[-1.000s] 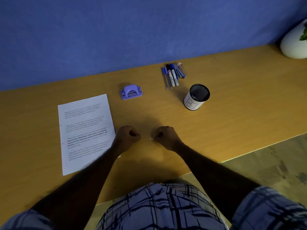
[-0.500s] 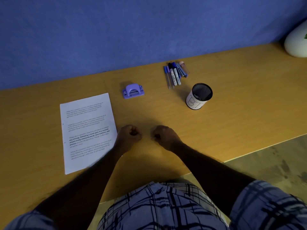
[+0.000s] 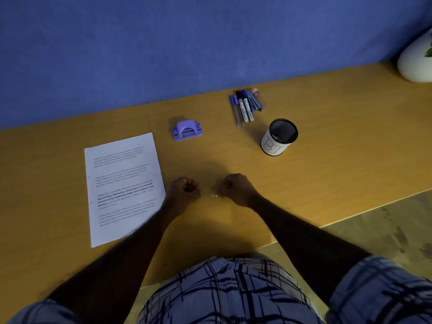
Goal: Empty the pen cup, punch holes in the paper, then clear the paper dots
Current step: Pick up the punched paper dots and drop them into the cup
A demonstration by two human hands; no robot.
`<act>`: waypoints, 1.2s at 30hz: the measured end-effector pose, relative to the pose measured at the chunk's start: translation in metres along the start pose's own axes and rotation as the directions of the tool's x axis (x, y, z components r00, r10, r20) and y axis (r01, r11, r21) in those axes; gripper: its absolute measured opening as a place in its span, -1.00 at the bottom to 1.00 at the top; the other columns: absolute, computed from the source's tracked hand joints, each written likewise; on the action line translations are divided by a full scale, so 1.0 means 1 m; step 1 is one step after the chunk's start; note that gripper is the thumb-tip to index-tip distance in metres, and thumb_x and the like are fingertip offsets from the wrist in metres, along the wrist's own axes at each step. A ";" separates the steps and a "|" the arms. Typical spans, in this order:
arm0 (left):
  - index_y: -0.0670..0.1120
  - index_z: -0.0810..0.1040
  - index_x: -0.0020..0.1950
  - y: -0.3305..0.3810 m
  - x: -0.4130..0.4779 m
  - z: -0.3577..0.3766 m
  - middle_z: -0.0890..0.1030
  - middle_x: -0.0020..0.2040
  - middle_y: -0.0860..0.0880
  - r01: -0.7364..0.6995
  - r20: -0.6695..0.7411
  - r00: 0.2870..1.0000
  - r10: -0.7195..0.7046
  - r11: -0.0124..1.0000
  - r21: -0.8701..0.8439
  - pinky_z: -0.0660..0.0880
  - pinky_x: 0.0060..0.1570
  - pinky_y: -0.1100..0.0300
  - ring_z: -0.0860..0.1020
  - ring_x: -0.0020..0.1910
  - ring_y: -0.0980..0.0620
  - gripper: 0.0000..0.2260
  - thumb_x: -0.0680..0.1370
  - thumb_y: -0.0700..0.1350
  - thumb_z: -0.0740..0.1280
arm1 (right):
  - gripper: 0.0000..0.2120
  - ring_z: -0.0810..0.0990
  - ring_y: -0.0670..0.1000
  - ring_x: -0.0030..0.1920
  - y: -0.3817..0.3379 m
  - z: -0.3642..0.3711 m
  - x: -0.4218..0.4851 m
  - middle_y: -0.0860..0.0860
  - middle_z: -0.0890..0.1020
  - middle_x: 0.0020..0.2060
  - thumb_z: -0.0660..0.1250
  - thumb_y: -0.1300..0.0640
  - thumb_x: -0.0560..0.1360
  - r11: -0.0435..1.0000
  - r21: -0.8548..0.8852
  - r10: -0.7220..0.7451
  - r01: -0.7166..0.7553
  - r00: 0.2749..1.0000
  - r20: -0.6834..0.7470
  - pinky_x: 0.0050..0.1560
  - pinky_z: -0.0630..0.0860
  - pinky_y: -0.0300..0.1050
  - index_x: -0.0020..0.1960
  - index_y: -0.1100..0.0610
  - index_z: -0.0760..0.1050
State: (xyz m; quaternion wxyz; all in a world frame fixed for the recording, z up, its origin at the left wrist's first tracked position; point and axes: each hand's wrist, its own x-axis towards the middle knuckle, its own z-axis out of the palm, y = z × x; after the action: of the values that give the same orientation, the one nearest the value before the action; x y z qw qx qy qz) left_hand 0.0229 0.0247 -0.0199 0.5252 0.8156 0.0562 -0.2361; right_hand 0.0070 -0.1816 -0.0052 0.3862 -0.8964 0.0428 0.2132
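Two tiny white paper dots [image 3: 214, 196] lie on the wooden desk [image 3: 327, 160] between my fists. My left hand [image 3: 183, 191] rests curled into a fist just left of them, at the edge of the printed paper sheet [image 3: 121, 183]. My right hand [image 3: 236, 188] is also a fist, just right of the dots. Neither hand visibly holds anything. The purple hole punch [image 3: 187, 130] sits beyond the sheet. The black mesh pen cup [image 3: 279, 137] with a white label stands upright at the right, with no pens standing in it. Several pens and markers [image 3: 245, 106] lie together behind it.
A blue wall runs along the back of the desk. A white round vase [image 3: 415, 61] stands at the far right corner. The desk's front edge [image 3: 350, 217] slants away on the right, with bare floor below. My checked shirt fills the bottom of the view.
Both fists have stayed almost still. The two dots, hidden by my right fist half a second ago, show again between the hands.
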 end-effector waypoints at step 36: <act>-0.23 0.58 0.01 0.002 -0.011 0.006 0.63 -0.18 -0.14 0.166 -0.004 0.983 -0.185 0.891 -0.423 0.53 -0.36 0.36 0.62 -0.27 0.06 -0.91 0.54 -0.33 0.33 | -0.71 0.57 -0.20 -0.20 0.013 0.018 -0.037 0.06 0.61 -0.05 0.22 0.44 0.53 0.659 0.745 0.217 -0.106 0.975 -0.054 -0.23 0.51 -0.38 0.20 0.31 0.56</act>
State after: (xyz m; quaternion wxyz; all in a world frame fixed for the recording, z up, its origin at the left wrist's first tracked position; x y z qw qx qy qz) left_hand 0.0121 0.0202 -0.0159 0.6637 0.6798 0.1906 -0.2470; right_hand -0.0355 -0.1811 -0.0097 0.6904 -0.6692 0.2312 0.1488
